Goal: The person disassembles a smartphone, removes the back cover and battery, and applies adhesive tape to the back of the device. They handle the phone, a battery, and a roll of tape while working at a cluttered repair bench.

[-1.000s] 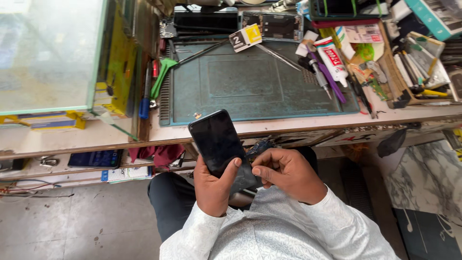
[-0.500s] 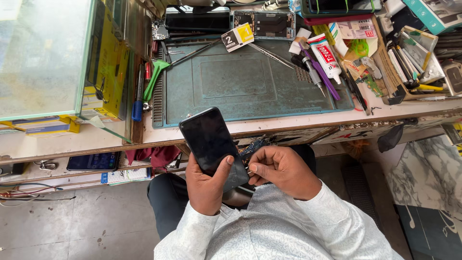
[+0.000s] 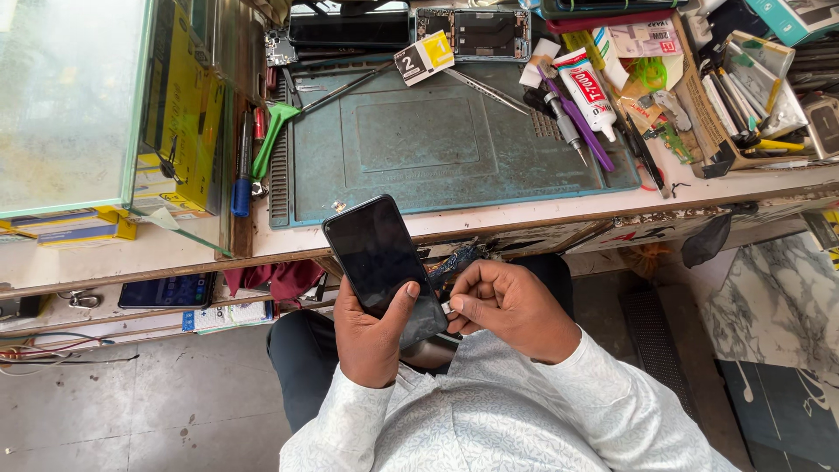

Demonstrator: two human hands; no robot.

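Below the bench (image 3: 489, 223), left hand (image 3: 371, 336) grips the phone (image 3: 383, 267) steady; right hand (image 3: 511, 306) pinches its lower edge.

I see an evenly bright, daylight-like scene with soft light and no hard shadows. The glass case (image 3: 74, 96) at upper left is washed out to a pale, milky glare, the brightest patch in my view. The phone (image 3: 380, 262) screen is dark with only a faint sheen. Under the bench edge (image 3: 524, 214) it is dimmer, and my lap sits in mild shade. The mat (image 3: 437, 140) and the tools on it are sharp; my left hand (image 3: 371, 336) and right hand (image 3: 511, 306) show little blur. The wide lens bows the bench line and stretches the corners. The floor (image 3: 131, 411) at lower left looks flat and slightly soft.
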